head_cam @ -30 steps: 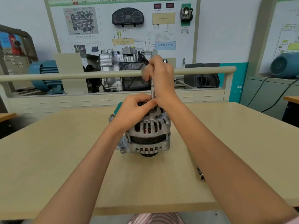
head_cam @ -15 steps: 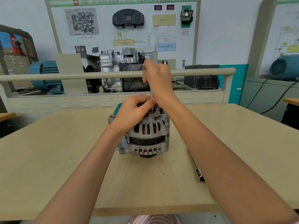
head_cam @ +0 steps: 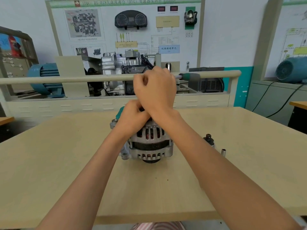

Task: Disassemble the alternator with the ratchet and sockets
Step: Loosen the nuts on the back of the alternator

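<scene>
The alternator (head_cam: 150, 145) stands mid-table (head_cam: 66, 163), pulley end down, directly under both hands. The right hand (head_cam: 156, 90) is fisted around the ratchet (head_cam: 189, 76) above the alternator's top, its green handle jutting right; the left hand (head_cam: 132, 117) is curled closed on the alternator's top left. A loose socket (head_cam: 223, 152) stands to the right, well apart.

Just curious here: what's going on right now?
Right hand gripping ratchet. Left hand steadying alternator. Loose socket on table, clear.
</scene>
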The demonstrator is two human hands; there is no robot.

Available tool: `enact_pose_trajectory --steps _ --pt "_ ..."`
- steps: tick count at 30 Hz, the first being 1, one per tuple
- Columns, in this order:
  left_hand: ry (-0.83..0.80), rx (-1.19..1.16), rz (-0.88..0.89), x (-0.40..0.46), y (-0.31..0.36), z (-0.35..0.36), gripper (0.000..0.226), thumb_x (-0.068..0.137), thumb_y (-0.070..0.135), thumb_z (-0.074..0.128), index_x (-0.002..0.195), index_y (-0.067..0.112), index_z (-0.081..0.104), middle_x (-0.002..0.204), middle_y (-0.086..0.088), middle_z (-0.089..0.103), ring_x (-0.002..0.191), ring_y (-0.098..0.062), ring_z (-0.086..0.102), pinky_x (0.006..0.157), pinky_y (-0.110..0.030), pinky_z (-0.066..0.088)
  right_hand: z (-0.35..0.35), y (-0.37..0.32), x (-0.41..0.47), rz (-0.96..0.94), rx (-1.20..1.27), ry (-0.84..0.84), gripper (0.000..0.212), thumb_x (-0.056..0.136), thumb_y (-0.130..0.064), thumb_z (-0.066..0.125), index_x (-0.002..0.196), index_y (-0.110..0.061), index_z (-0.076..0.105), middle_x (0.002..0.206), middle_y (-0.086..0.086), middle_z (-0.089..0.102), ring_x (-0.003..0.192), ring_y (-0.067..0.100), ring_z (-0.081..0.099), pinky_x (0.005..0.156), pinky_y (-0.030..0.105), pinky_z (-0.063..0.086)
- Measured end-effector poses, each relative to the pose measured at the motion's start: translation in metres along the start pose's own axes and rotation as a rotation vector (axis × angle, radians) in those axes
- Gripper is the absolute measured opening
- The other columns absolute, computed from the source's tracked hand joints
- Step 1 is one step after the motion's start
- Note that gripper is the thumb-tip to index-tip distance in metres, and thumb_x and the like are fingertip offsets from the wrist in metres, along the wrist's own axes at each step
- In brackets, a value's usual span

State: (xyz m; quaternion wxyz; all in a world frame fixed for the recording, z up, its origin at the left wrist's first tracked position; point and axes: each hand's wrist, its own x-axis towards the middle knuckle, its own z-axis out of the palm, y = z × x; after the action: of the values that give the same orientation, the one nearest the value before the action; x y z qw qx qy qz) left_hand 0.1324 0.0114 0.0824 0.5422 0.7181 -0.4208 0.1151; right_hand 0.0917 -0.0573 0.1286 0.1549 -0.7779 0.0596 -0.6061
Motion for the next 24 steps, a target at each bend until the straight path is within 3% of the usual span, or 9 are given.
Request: enact_pose_trajectory --steps 2,5,9,12,14,16,18,21,24 --pt "-0.023 -0.016 0.016 -0.001 0.004 0.000 0.034 0.086 0.007 0.057 0.056 0.022 0.058 0.052 0.005 0.061 0.055 -0.006 0.053 0.058 -0.029 0.040 -0.002 0.003 0.008 0.112 0.373 -0.056 0.049 0.085 -0.018 0.051 0.042 -0.018 0.029 0.044 -0.009 0.030 0.052 0.012 0.032 0.056 0.028 0.028" --pt "-0.062 -0.025 0.036 -0.001 0.006 0.001 0.020 0.091 0.017 0.057 0.081 0.013 0.073 0.083 -0.015 0.070 0.080 -0.027 0.063 0.077 -0.037 0.048 -0.008 0.006 0.016 0.365 0.915 -0.132 0.048 0.085 -0.012 0.044 0.040 -0.015 0.029 0.039 -0.001 0.029 0.046 0.017 0.031 0.053 0.028 0.032" --pt "-0.077 0.018 0.061 -0.001 0.007 0.002 0.027 0.092 0.018 0.057 0.070 0.008 0.066 0.062 -0.004 0.057 0.061 -0.008 0.047 0.066 -0.030 0.037 -0.010 0.011 0.021 0.549 1.392 -0.184 0.053 0.089 -0.005 0.035 0.037 -0.015 0.033 0.041 0.003 0.032 0.046 0.015 0.036 0.060 0.021 0.047" --pt "-0.059 0.023 0.080 -0.002 0.006 0.002 0.029 0.090 0.010 0.058 0.064 0.016 0.068 0.060 0.002 0.061 0.058 -0.010 0.050 0.063 -0.028 0.039 -0.008 0.007 0.012 0.400 1.108 -0.129 0.046 0.087 -0.010 0.040 0.042 -0.013 0.035 0.044 0.002 0.035 0.048 0.011 0.037 0.059 0.026 0.039" --pt "-0.017 0.023 0.063 -0.001 0.003 0.001 0.050 0.085 -0.002 0.055 0.045 0.029 0.054 0.045 0.011 0.050 0.046 0.001 0.041 0.051 -0.016 0.032 -0.005 0.005 0.002 0.146 0.583 -0.061 0.039 0.083 -0.017 0.045 0.045 -0.015 0.039 0.051 -0.004 0.039 0.057 0.009 0.039 0.061 0.026 0.032" --pt "0.011 0.015 0.018 0.001 -0.002 0.002 0.046 0.081 -0.007 0.050 0.048 0.023 0.042 0.044 0.010 0.039 0.042 0.000 0.032 0.046 -0.017 0.024 0.001 0.001 -0.006 -0.018 -0.048 -0.022 0.030 0.085 -0.024 0.046 0.060 -0.012 0.059 0.071 0.000 0.055 0.077 0.017 0.047 0.074 0.030 0.032" --pt "0.021 0.019 -0.001 0.003 -0.005 0.003 0.039 0.081 -0.007 0.049 0.051 0.016 0.036 0.045 0.006 0.037 0.042 0.000 0.031 0.043 -0.015 0.023 0.002 0.000 -0.005 -0.030 -0.294 -0.028 0.032 0.085 -0.027 0.044 0.077 -0.007 0.068 0.086 0.007 0.059 0.089 0.024 0.047 0.083 0.032 0.029" --pt "-0.001 0.012 -0.002 0.002 -0.003 0.003 0.051 0.081 -0.004 0.053 0.041 0.023 0.039 0.034 0.011 0.038 0.037 0.000 0.033 0.043 -0.013 0.022 0.000 0.001 0.001 0.015 -0.012 -0.030 0.034 0.086 -0.022 0.047 0.053 -0.014 0.050 0.063 0.000 0.048 0.075 0.020 0.044 0.075 0.032 0.034" --pt "-0.039 0.012 0.022 0.000 0.003 0.003 0.036 0.083 0.019 0.058 0.049 0.030 0.060 0.049 0.006 0.058 0.053 -0.002 0.049 0.058 -0.026 0.038 -0.002 0.005 0.009 0.127 0.517 -0.086 0.052 0.086 -0.011 0.050 0.040 -0.019 0.027 0.041 -0.006 0.027 0.049 0.013 0.031 0.055 0.028 0.028"
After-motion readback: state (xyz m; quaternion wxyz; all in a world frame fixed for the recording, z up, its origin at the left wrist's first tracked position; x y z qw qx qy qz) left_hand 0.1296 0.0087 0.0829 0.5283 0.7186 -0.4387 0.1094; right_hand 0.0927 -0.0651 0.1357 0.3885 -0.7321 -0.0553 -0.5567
